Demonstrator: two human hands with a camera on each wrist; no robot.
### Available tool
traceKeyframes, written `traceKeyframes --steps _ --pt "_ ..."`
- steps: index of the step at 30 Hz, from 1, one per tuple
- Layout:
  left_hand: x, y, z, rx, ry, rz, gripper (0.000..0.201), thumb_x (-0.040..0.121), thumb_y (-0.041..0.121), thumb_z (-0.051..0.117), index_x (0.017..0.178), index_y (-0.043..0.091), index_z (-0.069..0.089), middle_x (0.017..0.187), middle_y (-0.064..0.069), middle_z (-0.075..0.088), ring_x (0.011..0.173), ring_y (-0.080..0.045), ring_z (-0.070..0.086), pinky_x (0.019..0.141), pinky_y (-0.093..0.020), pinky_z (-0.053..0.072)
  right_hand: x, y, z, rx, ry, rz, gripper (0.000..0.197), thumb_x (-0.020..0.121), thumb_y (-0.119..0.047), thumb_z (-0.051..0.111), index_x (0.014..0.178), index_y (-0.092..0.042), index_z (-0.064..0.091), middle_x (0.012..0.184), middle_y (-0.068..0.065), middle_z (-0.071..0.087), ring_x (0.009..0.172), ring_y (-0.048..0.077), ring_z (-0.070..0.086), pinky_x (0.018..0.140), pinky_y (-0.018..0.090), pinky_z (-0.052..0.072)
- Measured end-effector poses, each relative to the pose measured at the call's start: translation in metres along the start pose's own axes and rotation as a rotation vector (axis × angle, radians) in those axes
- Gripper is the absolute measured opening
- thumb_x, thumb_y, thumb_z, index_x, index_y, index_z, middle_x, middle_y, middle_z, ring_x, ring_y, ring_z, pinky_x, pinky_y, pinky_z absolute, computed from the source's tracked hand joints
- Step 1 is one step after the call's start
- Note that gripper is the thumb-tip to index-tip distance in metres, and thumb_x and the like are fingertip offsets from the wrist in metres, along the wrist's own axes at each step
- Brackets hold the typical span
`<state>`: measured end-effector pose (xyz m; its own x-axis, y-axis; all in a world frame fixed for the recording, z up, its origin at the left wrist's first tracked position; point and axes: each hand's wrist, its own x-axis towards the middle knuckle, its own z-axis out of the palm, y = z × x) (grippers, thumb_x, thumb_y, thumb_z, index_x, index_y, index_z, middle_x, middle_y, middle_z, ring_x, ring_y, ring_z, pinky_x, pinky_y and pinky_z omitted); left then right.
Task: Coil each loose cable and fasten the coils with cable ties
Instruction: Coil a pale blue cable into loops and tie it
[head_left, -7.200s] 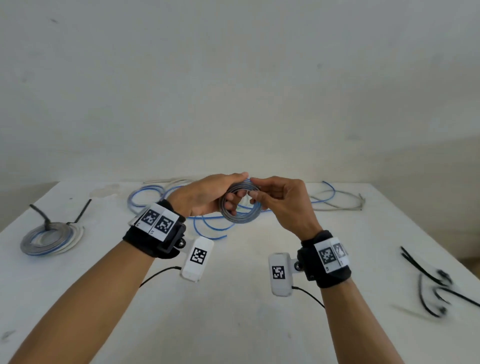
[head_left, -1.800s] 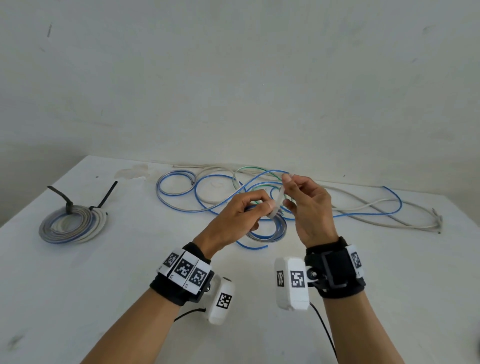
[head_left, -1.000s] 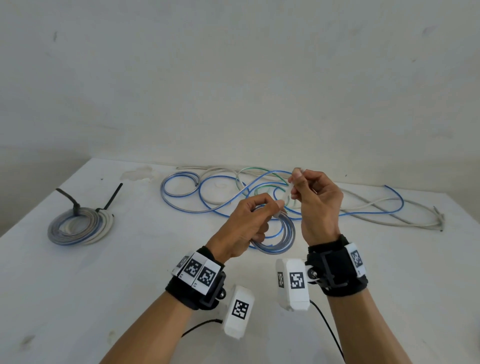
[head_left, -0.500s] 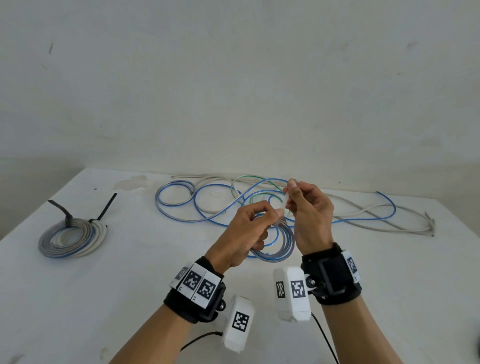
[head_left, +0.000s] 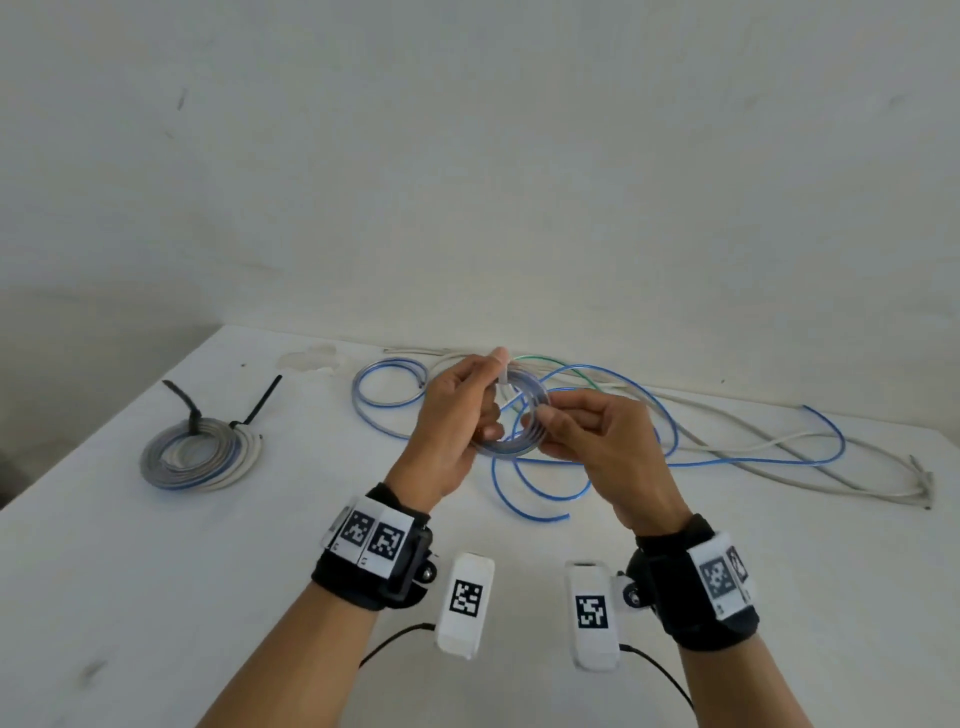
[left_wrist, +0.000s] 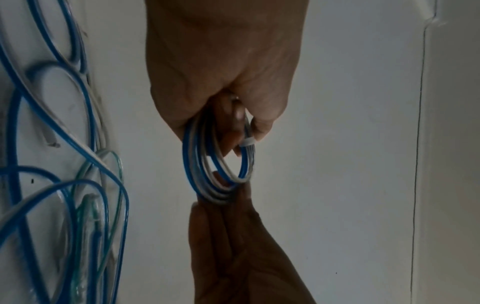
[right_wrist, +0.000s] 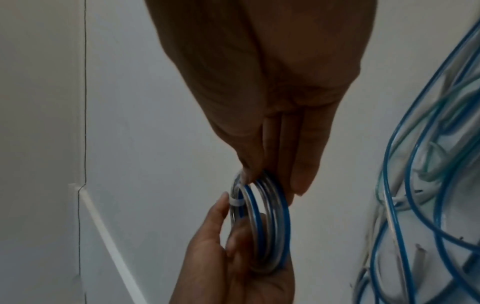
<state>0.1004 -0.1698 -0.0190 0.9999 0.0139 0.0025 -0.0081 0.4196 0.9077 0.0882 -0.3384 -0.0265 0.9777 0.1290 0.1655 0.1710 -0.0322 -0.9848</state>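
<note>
Glossy blue-and-grey plastic-sheathed coil (head_left: 519, 415), thin white plastic tie (right_wrist: 237, 202) around it, smooth matt white table (head_left: 156, 597), black cloth wristbands (head_left: 358, 582), matt plaster-like wall (head_left: 467, 156).

coil (head_left: 519, 415) partly hidden by fingers (head_left: 483, 410)

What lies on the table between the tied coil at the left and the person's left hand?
Nothing: in the head view the table is bare between the tied coil and the left hand.

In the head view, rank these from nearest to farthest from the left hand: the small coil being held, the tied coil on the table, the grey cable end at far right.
1. Small coil: gripped in the left hand.
2. Tied coil: table's left side.
3. Grey cable end: far right.
</note>
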Motion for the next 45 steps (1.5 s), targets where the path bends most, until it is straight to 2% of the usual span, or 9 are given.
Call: traceKeyframes --steps 5,14,27,31,34,37,40,42,45 --pt "-0.002 0.007 -0.015 0.120 -0.073 0.027 0.016 0.099 0.016 0.062 0.106 0.005 0.071 0.090 -0.008 0.069 0.086 -0.020 0.066 0.081 -0.035 0.061 0.000 -0.001 -0.001 0.074 0.107 -0.064 0.010 0.095 -0.009 0.067 0.103 -0.005 0.072 0.089 0.010 0.079 0.084 0.022 0.076 0.075 0.031 0.062" --pt "-0.026 0.025 -0.054 0.253 -0.074 0.084 0.031 0.080 -0.002 0.079 0.110 -0.003 0.070 0.099 -0.025 0.073 0.083 -0.024 0.074 0.078 -0.035 0.062 -0.007 -0.002 0.022 0.127 0.080 -0.023 0.021 0.097 -0.012 0.066 0.110 0.003 0.070 0.095 0.019 0.078 0.087 0.027 0.076 0.079 0.037 0.062" --pt "-0.067 0.052 -0.127 0.040 0.102 0.046 0.038 0.079 -0.002 0.076 0.116 -0.004 0.068 0.090 -0.016 0.075 0.078 -0.021 0.073 0.073 -0.029 0.061 -0.004 -0.024 0.109 0.074 -0.066 0.015 0.014 0.086 -0.003 0.078 0.097 0.002 0.072 0.087 0.023 0.076 0.074 0.025 0.072 0.071 0.035 0.062" --pt "-0.075 0.057 -0.152 0.244 0.341 0.166 0.057 0.077 0.026 0.085 0.125 0.005 0.063 0.110 -0.014 0.073 0.094 -0.024 0.072 0.082 -0.039 0.062 0.006 -0.027 0.144 -0.061 -0.060 -0.063 0.012 0.083 -0.003 0.081 0.087 -0.007 0.071 0.073 0.009 0.072 0.062 0.015 0.067 0.062 0.030 0.059" --pt "-0.089 0.067 -0.163 0.188 0.163 0.014 0.060 0.081 0.055 0.074 0.121 0.011 0.068 0.115 -0.009 0.074 0.105 -0.026 0.073 0.091 -0.046 0.058 0.005 -0.028 0.178 -0.310 -0.265 -0.224 0.016 0.081 -0.005 0.081 0.094 -0.010 0.074 0.081 0.004 0.075 0.066 0.008 0.068 0.066 0.025 0.056" --pt "-0.102 0.073 -0.187 0.070 -0.039 -0.126 0.042 0.097 0.034 0.057 0.126 0.004 0.066 0.127 -0.017 0.068 0.120 -0.031 0.065 0.102 -0.049 0.051 -0.002 -0.029 0.205 -0.483 -0.546 -0.285 0.012 0.088 -0.018 0.077 0.097 -0.010 0.077 0.090 0.003 0.078 0.083 0.014 0.073 0.079 0.028 0.059" --pt "-0.108 0.079 -0.216 0.060 -0.004 -0.145 0.027 0.099 0.010 0.055 0.120 -0.001 0.066 0.125 -0.020 0.069 0.115 -0.035 0.068 0.097 -0.043 0.056 0.005 -0.018 0.215 -0.438 -0.282 -0.298 0.008 0.092 -0.019 0.071 0.091 -0.014 0.077 0.082 -0.006 0.075 0.077 0.010 0.070 0.075 0.029 0.057" --pt "-0.111 0.083 -0.233 0.142 0.047 -0.159 0.027 0.098 0.003 0.055 0.124 -0.001 0.062 0.121 -0.017 0.071 0.110 -0.034 0.070 0.090 -0.039 0.059 0.012 -0.007 0.218 -0.453 -0.201 -0.200 0.014 0.092 -0.028 0.073 0.100 -0.015 0.074 0.087 -0.009 0.071 0.076 0.009 0.067 0.074 0.029 0.058" --pt "-0.108 0.092 -0.251 0.231 0.008 -0.211 0.031 0.098 0.001 0.057 0.129 0.003 0.059 0.123 -0.021 0.070 0.114 -0.036 0.068 0.089 -0.039 0.060 0.017 0.004 0.231 -0.264 -0.498 0.122 0.023 0.096 -0.023 0.070 0.107 -0.003 0.073 0.085 0.003 0.071 0.070 0.010 0.067 0.065 0.027 0.060"
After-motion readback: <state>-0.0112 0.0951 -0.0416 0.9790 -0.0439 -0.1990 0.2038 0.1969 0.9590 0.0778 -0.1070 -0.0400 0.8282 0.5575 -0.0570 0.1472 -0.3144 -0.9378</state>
